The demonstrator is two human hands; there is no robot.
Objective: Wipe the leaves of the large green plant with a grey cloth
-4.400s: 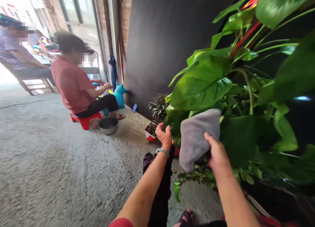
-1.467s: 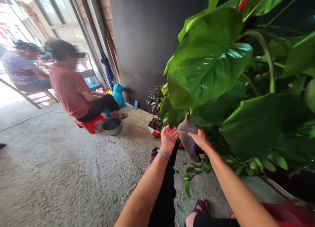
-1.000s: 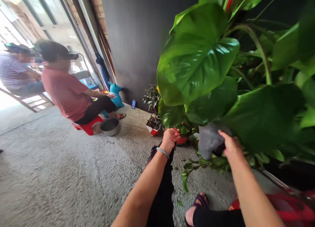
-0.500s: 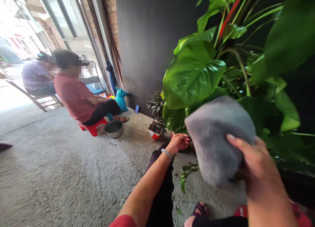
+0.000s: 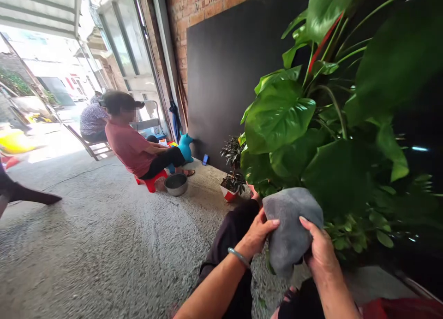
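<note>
Beside crowding leaves (image 5: 280,118), cloth (image 5: 290,231) in hands

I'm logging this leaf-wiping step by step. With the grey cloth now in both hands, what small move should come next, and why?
Probably refold the grey cloth to a fresh face, then lift it to a big green leaf. The left hand and right hand both pinch the bunched cloth in front of the plant, off the leaves, so it looks mid-adjustment.

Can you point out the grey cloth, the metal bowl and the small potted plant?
grey cloth (image 5: 290,227): head view, middle of its folded face.
metal bowl (image 5: 176,184): head view, near rim.
small potted plant (image 5: 232,160): head view, dark leaves.
</note>
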